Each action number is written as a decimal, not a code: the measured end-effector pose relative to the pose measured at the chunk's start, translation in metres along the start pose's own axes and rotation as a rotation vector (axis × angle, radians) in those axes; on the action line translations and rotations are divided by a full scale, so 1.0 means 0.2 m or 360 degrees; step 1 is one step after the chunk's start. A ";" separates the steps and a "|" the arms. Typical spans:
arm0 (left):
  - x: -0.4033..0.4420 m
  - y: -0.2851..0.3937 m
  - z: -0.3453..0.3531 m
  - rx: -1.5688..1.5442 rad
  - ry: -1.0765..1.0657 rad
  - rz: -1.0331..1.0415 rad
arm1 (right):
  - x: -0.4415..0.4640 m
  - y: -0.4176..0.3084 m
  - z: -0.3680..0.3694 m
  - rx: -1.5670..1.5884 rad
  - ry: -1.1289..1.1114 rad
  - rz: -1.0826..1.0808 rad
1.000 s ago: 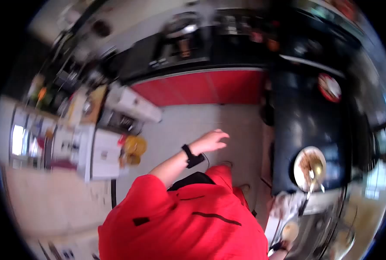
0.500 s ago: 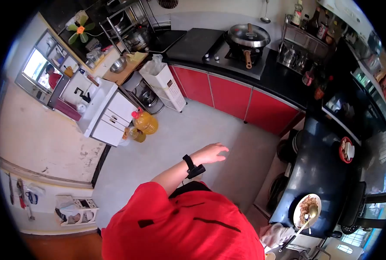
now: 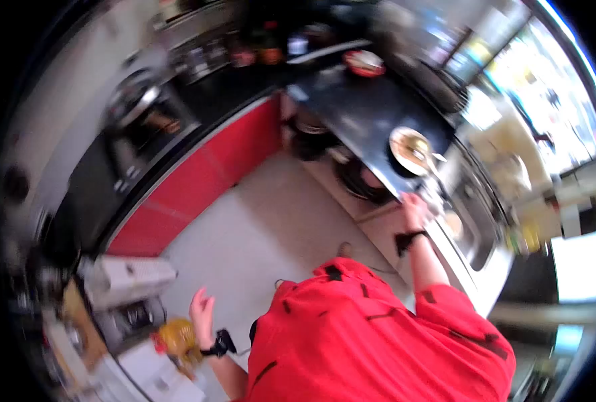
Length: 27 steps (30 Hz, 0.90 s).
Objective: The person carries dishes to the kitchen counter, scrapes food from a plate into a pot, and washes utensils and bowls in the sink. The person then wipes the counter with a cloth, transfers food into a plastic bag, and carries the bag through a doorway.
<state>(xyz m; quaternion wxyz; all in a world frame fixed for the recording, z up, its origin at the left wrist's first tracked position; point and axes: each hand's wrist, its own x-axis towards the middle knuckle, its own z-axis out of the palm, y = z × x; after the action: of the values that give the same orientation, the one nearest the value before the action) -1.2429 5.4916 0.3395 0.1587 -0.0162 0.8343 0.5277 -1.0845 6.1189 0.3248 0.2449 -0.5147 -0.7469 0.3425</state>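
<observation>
My left hand (image 3: 203,311) hangs over the floor on the left, fingers loosely apart with nothing in them; a black band is on the wrist. My right hand (image 3: 415,210) is at the near end of the dark counter, beside a light cloth (image 3: 432,199). Motion blur hides whether its fingers grip the cloth or only touch it. Just beyond that hand, a plate of brownish food (image 3: 401,159) sits on the counter with a ladle (image 3: 417,145) resting in it.
The black counter (image 3: 351,114) carries a red bowl (image 3: 363,63) at its far end. A sink (image 3: 475,231) lies right of my right hand. A covered pan (image 3: 136,97) stands on the stove at left. Yellow oil bottles (image 3: 177,338) stand near my left hand.
My view has swung right, bringing the sink and window into sight. My right hand has appeared by the cloth at the counter. My left hand now sits lower and farther left in view.
</observation>
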 end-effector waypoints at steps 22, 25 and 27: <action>0.38 0.57 0.51 0.0101 -0.0318 -0.0050 | 0.78 0.52 -0.43 -0.0488 0.0357 0.0028; 0.37 0.67 0.64 0.0161 -0.0291 -0.0016 | 0.92 0.52 -0.49 -0.0667 0.0228 0.0135; 0.34 0.72 0.73 0.0193 -0.0229 -0.0003 | 0.98 0.62 -0.51 -0.0765 0.0132 0.0042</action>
<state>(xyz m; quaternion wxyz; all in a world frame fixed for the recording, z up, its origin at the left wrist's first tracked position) -1.3001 5.6938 0.3891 0.2192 0.0307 0.8511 0.4760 -1.0053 6.3584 0.2990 0.1413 -0.5815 -0.7894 0.1368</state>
